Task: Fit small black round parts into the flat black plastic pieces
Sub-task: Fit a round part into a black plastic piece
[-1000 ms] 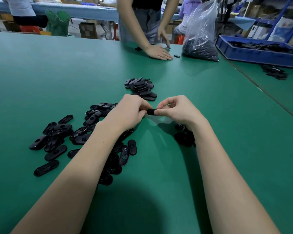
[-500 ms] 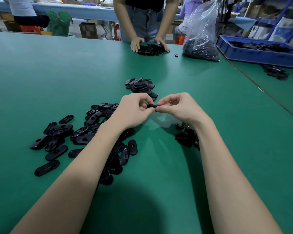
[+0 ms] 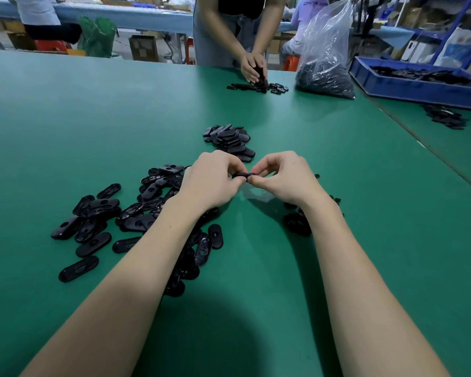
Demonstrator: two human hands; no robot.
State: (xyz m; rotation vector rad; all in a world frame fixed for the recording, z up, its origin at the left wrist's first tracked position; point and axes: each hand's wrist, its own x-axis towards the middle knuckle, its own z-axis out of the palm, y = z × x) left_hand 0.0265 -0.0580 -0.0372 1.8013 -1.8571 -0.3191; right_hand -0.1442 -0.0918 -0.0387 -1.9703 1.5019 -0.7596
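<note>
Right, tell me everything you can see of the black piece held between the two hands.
The black piece is a flat, dark plastic part, seen nearly edge-on as a thin horizontal strip, raised above the green table. The left hand pinches its left end and the right hand pinches its right end, so only its middle shows. Whether a round part sits in it cannot be told.
</note>
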